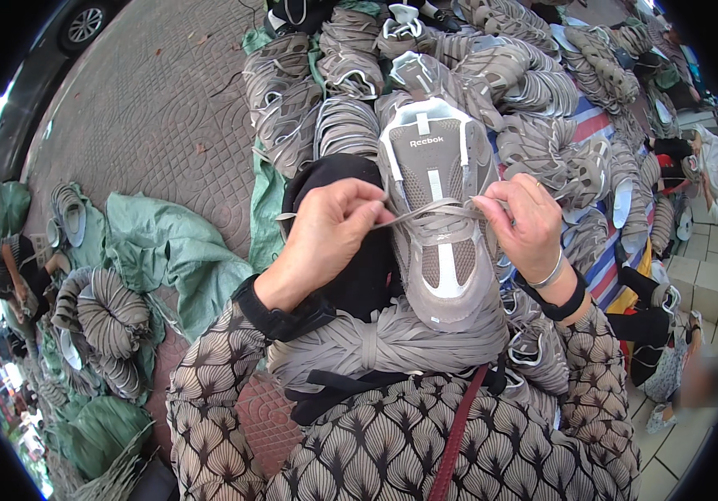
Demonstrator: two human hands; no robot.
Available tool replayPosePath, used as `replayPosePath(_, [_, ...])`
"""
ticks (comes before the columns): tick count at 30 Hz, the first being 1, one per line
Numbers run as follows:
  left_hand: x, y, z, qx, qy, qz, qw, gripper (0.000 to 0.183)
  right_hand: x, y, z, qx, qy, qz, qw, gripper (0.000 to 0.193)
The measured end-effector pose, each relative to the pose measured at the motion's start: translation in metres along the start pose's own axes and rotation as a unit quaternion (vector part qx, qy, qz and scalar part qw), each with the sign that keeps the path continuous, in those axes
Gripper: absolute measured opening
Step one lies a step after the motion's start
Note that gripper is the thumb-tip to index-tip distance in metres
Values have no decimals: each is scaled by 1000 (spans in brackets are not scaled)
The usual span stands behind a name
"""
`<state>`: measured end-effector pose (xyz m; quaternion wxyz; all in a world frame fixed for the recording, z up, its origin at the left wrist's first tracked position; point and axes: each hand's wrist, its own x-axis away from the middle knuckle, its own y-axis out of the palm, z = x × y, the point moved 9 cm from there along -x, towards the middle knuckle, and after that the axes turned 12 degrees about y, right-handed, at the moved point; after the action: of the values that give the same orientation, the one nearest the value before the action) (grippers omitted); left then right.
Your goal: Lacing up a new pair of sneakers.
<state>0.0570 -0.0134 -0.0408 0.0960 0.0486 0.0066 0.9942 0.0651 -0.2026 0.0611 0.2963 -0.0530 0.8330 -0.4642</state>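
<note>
A grey mesh shoe upper (448,275) with white trim lies on my lap, its toe toward me. A flat grey shoelace (436,210) crosses its front, over the lower eyelets. At the left side, my left hand (329,230) pinches one part of the lace between thumb and fingers, stretched out from the upper. My right hand (530,221) is closed at the right edge, thumb and forefinger together on the lace there. A thick bundle of grey laces (375,344) lies across my lap, just below the toe.
Several stacks of nested grey uppers (346,125) lie ahead and to the right, partly on a striped sheet (593,125). Green sacking (175,242) and a coiled stack of uppers (112,313) are at left. Other people (16,267) sit at both sides. A car (83,25) stands far left.
</note>
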Motion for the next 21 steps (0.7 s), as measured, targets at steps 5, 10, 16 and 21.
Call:
replayPosePath(5, [6,11,-6,-60,-38,-63,995,15,-2,9,-4,44,10,-3,999,19])
replayPosePath(10, [8,14,3,-183,-66,-91,977,14,-1,14,-9,67,-10,-2,998,18])
replayPosePath(16, [13,-3,25,-250,147,8,957,15,-4,22,-11,65,13,-22,998,14])
replayPosePath(21, [13,2,13,-208,56,-8,976,16,-6,23,-5,53,5,-41,998,14])
